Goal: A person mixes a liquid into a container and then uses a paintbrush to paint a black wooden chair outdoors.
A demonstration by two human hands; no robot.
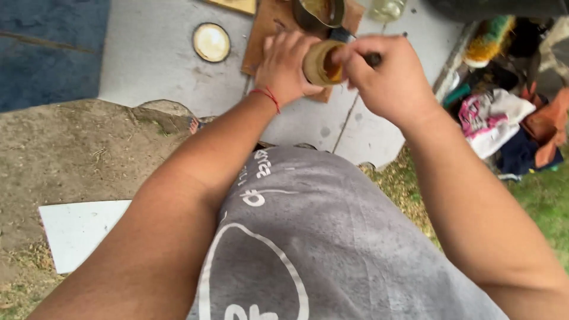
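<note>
My left hand (pixel 284 68) is wrapped around an open glass jar (pixel 320 62) tipped toward me, with amber-brown paste inside. My right hand (pixel 388 77) is closed on a dark-handled utensil (pixel 373 58) whose tip reaches into the jar's mouth. A thin red string circles my left wrist. Both hands hover over a wooden cutting board (pixel 264 35) on a grey tabletop (pixel 154 59). The utensil's working end is hidden inside the jar.
A round metal lid (pixel 211 42) lies on the grey tabletop left of the board. A metal pot (pixel 323 10) and a clear glass jar (pixel 387 9) stand at the far edge. Piled clothes (pixel 504 115) lie on grass at right. Bare dirt and a white sheet (pixel 77 231) are at left.
</note>
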